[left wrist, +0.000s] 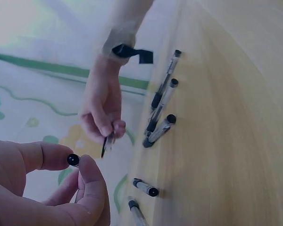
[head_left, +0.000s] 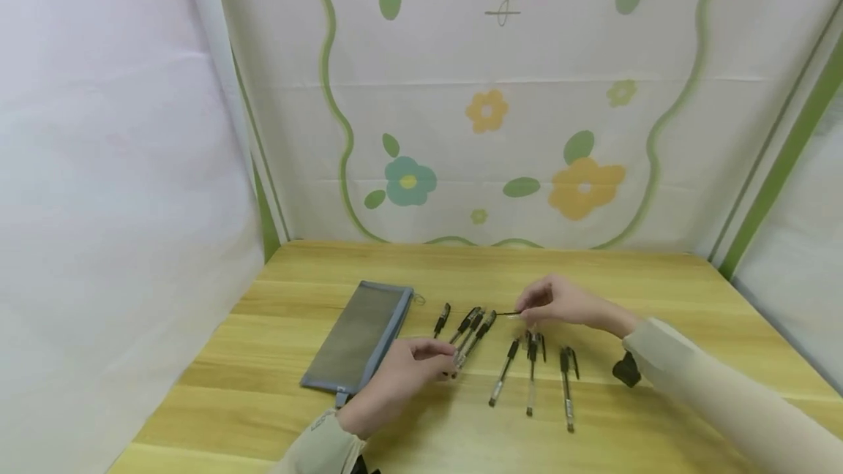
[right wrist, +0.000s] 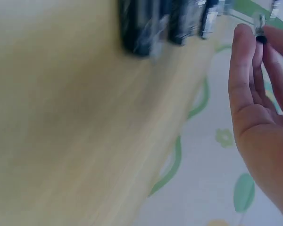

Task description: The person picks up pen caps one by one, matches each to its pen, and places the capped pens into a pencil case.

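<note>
My left hand [head_left: 411,368] pinches a clear-barrelled pen [head_left: 476,341] between thumb and fingertips. Its black end faces the camera in the left wrist view, and the black grip part points away toward the right hand. My right hand [head_left: 560,303] holds a small clear piece with a thin black strip, which looks like a pen cap [left wrist: 109,141], just beyond the pen's far end. Beside the left hand lie several more pens, among them one black-tipped pen [head_left: 442,320]. Three pens lie nearer the right hand: a left one [head_left: 504,371], a middle one [head_left: 531,371] and a right one [head_left: 567,386].
A grey-blue mesh zip pouch [head_left: 358,335] lies on the wooden table [head_left: 263,386], left of the pens. Behind the table hangs a white cloth [head_left: 435,123] printed with flowers. White cloth [head_left: 118,203] also hangs at the left side.
</note>
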Demonstrator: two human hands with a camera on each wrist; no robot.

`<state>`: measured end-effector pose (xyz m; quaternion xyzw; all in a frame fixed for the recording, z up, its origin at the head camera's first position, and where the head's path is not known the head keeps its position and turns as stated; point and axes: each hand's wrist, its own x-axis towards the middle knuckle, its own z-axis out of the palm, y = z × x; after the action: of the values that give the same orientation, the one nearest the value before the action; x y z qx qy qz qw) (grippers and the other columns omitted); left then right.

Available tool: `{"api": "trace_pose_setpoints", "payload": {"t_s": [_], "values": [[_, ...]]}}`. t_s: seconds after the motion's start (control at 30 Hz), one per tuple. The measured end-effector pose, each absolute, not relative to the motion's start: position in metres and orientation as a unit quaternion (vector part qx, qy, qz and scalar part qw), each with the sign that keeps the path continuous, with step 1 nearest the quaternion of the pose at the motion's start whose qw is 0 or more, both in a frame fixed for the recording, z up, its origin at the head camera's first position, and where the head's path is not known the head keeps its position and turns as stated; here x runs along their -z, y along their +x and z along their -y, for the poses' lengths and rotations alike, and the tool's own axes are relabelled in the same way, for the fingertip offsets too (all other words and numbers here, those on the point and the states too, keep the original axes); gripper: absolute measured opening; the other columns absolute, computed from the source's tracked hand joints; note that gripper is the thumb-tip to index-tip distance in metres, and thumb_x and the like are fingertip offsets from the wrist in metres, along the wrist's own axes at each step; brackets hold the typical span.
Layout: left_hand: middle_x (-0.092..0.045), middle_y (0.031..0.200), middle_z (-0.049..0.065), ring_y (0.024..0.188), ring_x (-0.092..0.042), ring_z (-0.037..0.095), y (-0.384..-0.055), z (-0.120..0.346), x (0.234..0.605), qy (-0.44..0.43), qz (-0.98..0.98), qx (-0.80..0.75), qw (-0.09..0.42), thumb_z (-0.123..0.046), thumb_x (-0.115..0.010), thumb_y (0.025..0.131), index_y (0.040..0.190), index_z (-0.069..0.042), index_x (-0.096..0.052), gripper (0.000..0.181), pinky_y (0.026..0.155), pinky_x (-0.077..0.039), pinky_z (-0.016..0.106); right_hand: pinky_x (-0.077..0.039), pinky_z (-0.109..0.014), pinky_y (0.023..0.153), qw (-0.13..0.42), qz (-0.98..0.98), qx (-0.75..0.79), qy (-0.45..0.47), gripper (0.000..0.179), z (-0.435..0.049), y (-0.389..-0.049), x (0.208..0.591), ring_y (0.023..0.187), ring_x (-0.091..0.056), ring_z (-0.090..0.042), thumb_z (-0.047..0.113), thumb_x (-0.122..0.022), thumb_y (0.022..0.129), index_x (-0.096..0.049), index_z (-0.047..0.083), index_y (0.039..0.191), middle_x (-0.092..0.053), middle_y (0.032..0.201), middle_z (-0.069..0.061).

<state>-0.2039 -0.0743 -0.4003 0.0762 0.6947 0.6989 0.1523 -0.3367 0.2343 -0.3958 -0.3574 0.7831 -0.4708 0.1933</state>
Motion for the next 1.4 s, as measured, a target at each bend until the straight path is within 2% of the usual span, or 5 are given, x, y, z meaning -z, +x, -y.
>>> {"api": "trace_pose_setpoints", "payload": {"t_s": [0.2,0.43,0.67,0.9,1.4], "values": [[-0.058,0.107,0.016,0.092,-0.057,0.028,-0.204,0.079,0.403,0.07,-0.674,-0.72,0.147,-0.017,-0.067,0.08,0.104,0.0,-0.062,0.03,0.078,-0.048,0.037,-0.048,-0.045,0.074,0.139,-0.796,0.529,-0.26,0.024,-0.257,-0.303,0.385,0.085,-0.057,-0.042,0.019,-0.065,0.083,-0.064,0.003,0.101,-0.061,0.094,-0.022],[-0.058,0.106,0.016,0.093,-0.056,0.029,-0.202,0.08,0.406,0.07,-0.672,-0.722,0.15,-0.016,-0.066,0.08,0.106,-0.001,-0.06,0.031,0.08,-0.047,0.036,-0.042,-0.04,0.085,0.072,-0.812,0.563,-0.139,0.032,-0.273,-0.261,0.378,0.096,-0.055,-0.032,0.027,-0.066,0.08,-0.063,0.008,0.106,-0.06,0.106,-0.013],[-0.056,0.106,0.021,0.095,-0.054,0.036,-0.2,0.081,0.408,0.11,-0.659,-0.723,0.177,-0.006,-0.063,0.081,0.107,0.002,-0.059,0.027,0.083,-0.045,0.04,-0.043,-0.039,0.086,0.07,-0.77,0.63,-0.076,0.038,-0.264,-0.227,0.382,0.102,-0.051,-0.033,0.025,-0.065,0.082,-0.059,0.002,0.112,-0.056,0.113,-0.015],[-0.057,0.103,0.02,0.092,-0.056,0.035,-0.199,0.079,0.409,0.134,-0.672,-0.703,0.189,-0.005,-0.062,0.082,0.105,-0.001,-0.06,0.024,0.081,-0.046,0.04,-0.044,-0.036,0.086,0.069,-0.737,0.673,-0.006,0.044,-0.25,-0.222,0.397,0.101,-0.052,-0.038,0.022,-0.067,0.08,-0.056,-0.003,0.114,-0.055,0.109,-0.024],[-0.059,0.101,0.014,0.092,-0.057,0.035,-0.195,0.081,0.41,0.176,-0.689,-0.676,0.194,-0.003,-0.061,0.083,0.105,-0.004,-0.062,0.022,0.08,-0.047,0.036,-0.047,-0.041,0.08,0.04,-0.744,0.667,-0.02,0.039,-0.226,-0.217,0.4,0.088,-0.057,-0.033,0.025,-0.067,0.08,-0.06,-0.003,0.107,-0.055,0.103,-0.028]]}}
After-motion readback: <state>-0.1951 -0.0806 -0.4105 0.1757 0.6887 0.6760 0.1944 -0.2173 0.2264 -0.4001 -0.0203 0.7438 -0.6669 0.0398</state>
